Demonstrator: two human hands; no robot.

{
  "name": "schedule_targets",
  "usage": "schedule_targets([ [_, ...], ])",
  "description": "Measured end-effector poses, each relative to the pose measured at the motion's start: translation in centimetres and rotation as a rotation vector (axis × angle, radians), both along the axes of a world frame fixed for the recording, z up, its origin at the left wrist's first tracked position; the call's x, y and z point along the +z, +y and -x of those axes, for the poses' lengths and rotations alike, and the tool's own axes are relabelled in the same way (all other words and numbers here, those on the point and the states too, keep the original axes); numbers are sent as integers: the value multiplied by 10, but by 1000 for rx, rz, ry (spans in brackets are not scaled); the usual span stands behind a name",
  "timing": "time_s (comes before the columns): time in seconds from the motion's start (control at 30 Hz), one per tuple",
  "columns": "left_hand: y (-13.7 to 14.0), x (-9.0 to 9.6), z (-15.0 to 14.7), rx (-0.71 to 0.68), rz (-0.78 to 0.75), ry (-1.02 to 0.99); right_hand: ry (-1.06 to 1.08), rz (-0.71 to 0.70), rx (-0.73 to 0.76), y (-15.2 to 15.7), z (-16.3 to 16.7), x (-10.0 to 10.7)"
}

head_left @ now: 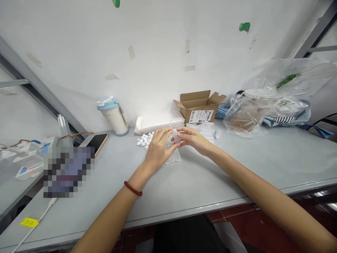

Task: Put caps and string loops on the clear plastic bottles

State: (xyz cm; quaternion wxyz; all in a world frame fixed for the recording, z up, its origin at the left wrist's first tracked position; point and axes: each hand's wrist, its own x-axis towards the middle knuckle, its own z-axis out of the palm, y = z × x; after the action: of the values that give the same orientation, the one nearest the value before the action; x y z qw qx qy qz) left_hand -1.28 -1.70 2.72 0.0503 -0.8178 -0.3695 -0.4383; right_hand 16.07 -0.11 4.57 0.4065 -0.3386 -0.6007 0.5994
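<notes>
My left hand [158, 147] and my right hand [194, 140] meet above the middle of the table. Their fingertips pinch a small translucent plastic bottle [177, 138] between them. A thin white curved strand sticks up at its top; whether it belongs to the bottle I cannot tell. Just behind my left hand lies a heap of small white caps [143, 140]. Several translucent pieces [178, 156] lie in a row on the table below my fingers, partly hidden by my left hand. More clear pieces [207, 133] lie behind my right hand.
A stack of white trays [158, 122] and an open cardboard box [198, 107] stand by the wall. To the left are a tumbler [113, 116], a phone [98, 143] and a blurred-out object [70, 172] with a cable. Clear plastic bags [247, 114] lie at right.
</notes>
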Motion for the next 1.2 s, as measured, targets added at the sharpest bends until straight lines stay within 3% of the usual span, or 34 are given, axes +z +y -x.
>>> schedule_targets([
  [0.27,-7,2,-6,-17,-35,73,-74,-61,-19,0,-4,7],
  [0.57,-8,-1,-10,-47,-11,144,-158,-10,155,4,-15,9],
  [0.9,-10,-7,-15,-75,270,76,-538,-62,172,13,-27,4],
  [1.2,-14,-5,-17,-64,526,130,-700,27,201,13,-24,1],
])
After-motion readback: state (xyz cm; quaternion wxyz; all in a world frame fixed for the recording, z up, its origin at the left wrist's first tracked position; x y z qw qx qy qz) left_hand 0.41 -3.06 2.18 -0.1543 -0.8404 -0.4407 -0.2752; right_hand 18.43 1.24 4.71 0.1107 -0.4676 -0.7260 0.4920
